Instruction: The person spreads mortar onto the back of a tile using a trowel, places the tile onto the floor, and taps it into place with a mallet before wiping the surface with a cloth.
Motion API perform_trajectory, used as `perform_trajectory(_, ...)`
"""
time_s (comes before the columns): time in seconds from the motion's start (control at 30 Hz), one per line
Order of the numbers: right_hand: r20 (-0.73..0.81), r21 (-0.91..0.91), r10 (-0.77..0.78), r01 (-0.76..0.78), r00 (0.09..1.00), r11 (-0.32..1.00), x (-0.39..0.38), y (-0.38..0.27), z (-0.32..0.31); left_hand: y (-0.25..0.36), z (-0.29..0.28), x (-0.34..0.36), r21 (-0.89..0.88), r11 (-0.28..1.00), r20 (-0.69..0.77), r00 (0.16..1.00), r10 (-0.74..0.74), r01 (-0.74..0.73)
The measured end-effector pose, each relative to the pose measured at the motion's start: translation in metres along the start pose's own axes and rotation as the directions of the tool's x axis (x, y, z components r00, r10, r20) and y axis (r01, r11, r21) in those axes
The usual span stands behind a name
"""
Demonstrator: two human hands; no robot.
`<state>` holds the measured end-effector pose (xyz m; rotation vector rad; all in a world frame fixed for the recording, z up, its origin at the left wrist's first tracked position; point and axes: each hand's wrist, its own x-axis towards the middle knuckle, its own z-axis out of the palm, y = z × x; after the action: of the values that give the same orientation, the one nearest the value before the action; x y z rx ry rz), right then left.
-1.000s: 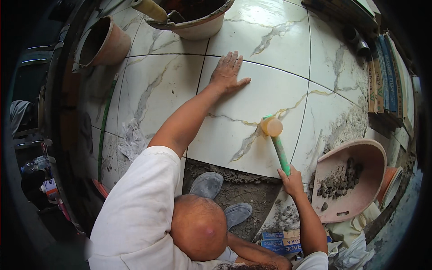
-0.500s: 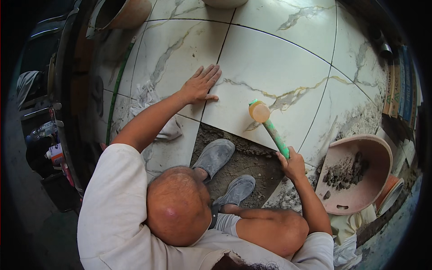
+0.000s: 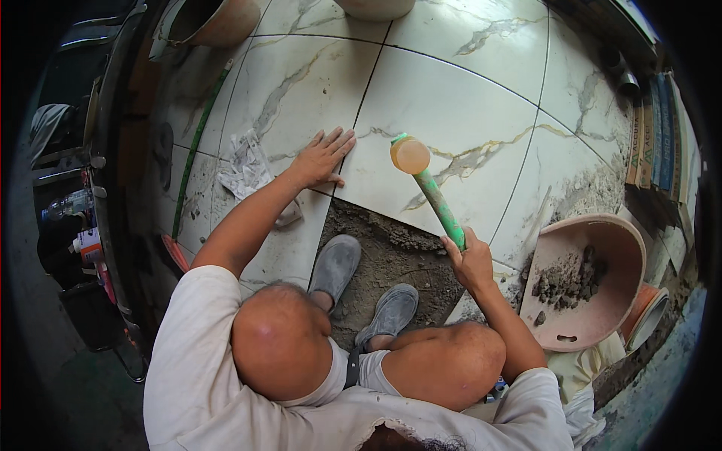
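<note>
My left hand [image 3: 319,161] lies flat with fingers spread on the pale marble-look tiles, at the joint along the left edge of the middle tile [image 3: 421,94]. In my right hand [image 3: 472,261] is the green handle of a mallet [image 3: 441,212]. Its round amber head is over the near part of that tile; whether it touches the surface I cannot tell. Below the tile's near edge, my grey shoes [image 3: 336,264] stand on rough dark mortar [image 3: 410,263].
A pinkish tub [image 3: 583,334] with crumbly mortar [image 3: 568,282] stands at the right. At the left lie a dusty white cloth [image 3: 248,165] and a thin green rod [image 3: 197,143]. Buckets [image 3: 226,21] stand at the far side. Stacked boxes [image 3: 660,135] line the right edge.
The mallet's head has shifted left and farther from me over the tile. My left hand has moved slightly left and nearer, still flat. My left knee has swung left.
</note>
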<state>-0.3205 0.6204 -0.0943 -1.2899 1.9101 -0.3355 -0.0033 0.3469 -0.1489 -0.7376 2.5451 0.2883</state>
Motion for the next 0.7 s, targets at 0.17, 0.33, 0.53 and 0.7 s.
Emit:
perform_trajectory(0.17, -0.327, 0.276, -0.069, 0.165, 0.942, 0.947, 0.009, -0.01, -0.003, -0.005, 0.003, 0.001, 0.008, 0.999, -0.033, 0.999, 0.043, -0.043)
perform_trajectory(0.33, -0.176, 0.068, 0.277, -0.269, 0.945, 0.961, 0.035, 0.006, 0.02, -0.012, 0.016, -0.001, 0.017, 0.996, -0.085, 0.992, 0.089, -0.088)
perform_trajectory(0.53, -0.268, 0.252, 0.256, -0.189, 0.929, 0.949, 0.003, 0.002, 0.025, -0.019, 0.017, 0.019, -0.028, 0.994, -0.187, 0.978, 0.096, -0.103)
perform_trajectory(0.7, -0.353, 0.223, 0.259, -0.188, 0.899, 0.956, 0.001, 0.005, 0.037, 0.0, 0.006, 0.094, -0.064, 0.995, -0.337, 0.937, -0.091, 0.073)
